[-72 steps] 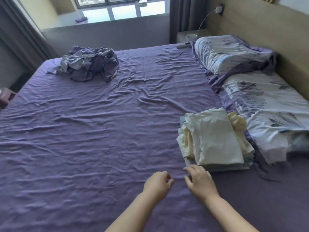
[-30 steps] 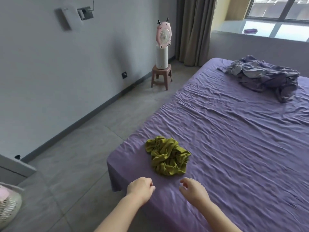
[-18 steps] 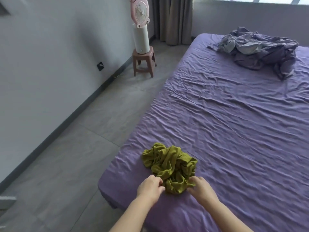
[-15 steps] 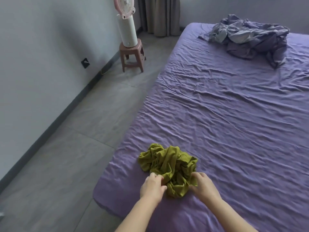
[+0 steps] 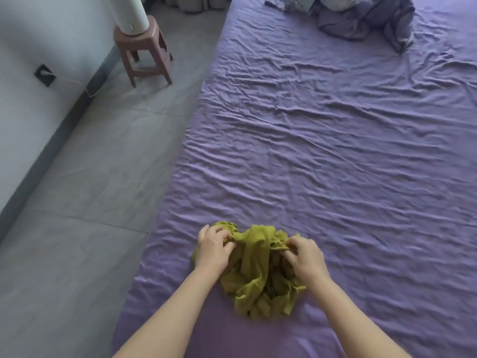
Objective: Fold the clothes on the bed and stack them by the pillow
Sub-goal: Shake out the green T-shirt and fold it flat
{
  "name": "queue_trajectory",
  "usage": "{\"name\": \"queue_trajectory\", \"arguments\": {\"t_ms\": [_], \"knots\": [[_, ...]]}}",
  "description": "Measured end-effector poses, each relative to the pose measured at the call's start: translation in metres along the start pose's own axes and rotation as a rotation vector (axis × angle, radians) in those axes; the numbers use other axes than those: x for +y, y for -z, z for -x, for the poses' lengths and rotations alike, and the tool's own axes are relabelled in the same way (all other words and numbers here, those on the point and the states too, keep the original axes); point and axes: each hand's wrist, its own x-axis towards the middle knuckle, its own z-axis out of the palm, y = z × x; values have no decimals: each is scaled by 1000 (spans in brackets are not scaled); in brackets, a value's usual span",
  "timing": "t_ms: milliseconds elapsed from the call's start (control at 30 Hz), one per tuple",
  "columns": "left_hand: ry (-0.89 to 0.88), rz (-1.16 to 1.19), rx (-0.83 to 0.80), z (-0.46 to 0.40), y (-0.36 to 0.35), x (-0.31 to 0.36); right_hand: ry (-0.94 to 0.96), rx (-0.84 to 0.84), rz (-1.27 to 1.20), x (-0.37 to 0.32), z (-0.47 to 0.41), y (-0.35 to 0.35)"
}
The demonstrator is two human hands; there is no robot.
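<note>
An olive-green garment [image 5: 258, 275] lies crumpled near the corner of the bed with the purple sheet [image 5: 335, 156]. My left hand [image 5: 213, 248] pinches its upper left edge. My right hand [image 5: 304, 259] pinches its upper right edge, fingers curled into the cloth. A strip of the fabric is stretched between the two hands, slightly raised. The pillow and the folded stack are out of view.
A grey-purple heap of bedding [image 5: 361, 16] sits at the far end of the bed. A pink stool [image 5: 144, 50] bearing a white fan base [image 5: 129, 14] stands on the grey floor left of the bed. The bed's left edge runs close to my left arm.
The view turned from the pillow side to the bed's corner. Both hands reached the green garment, took hold of its top edge and began pulling it apart.
</note>
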Motion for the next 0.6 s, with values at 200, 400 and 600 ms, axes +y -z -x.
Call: {"name": "queue_trajectory", "arguments": {"t_ms": [200,400,600], "knots": [[-124,557,46,2,105,64,155,297,-638,-41,32,130],[-390,704,45,18,225,168,282,560,-646,-85,76,270],[-558,782,60,59,301,258,342,610,-666,-90,140,361]]}}
